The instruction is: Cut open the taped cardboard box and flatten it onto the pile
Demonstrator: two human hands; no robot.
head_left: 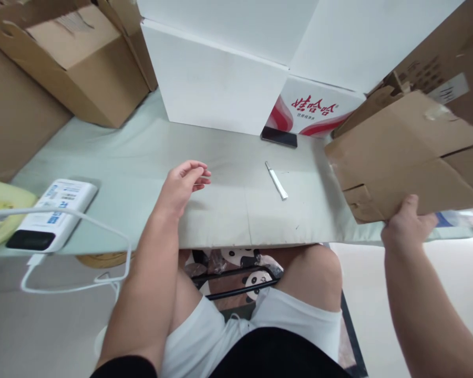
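Note:
My right hand grips the lower edge of a brown cardboard box at the right of the table. The box is tilted, its thumb-side flap and seams showing; the fingers behind it are hidden. Over the middle left of the table hovers my left hand, holding nothing, fingers loosely bent and a little apart. Between the two hands a slim white tool with a narrow grey tip lies on the pale green tablecloth.
White boxes stand along the back, beside a white-and-red printed carton. A dark phone lies before them. Brown cartons fill the back left. At the left are a power bank with a white cable and a yellow container.

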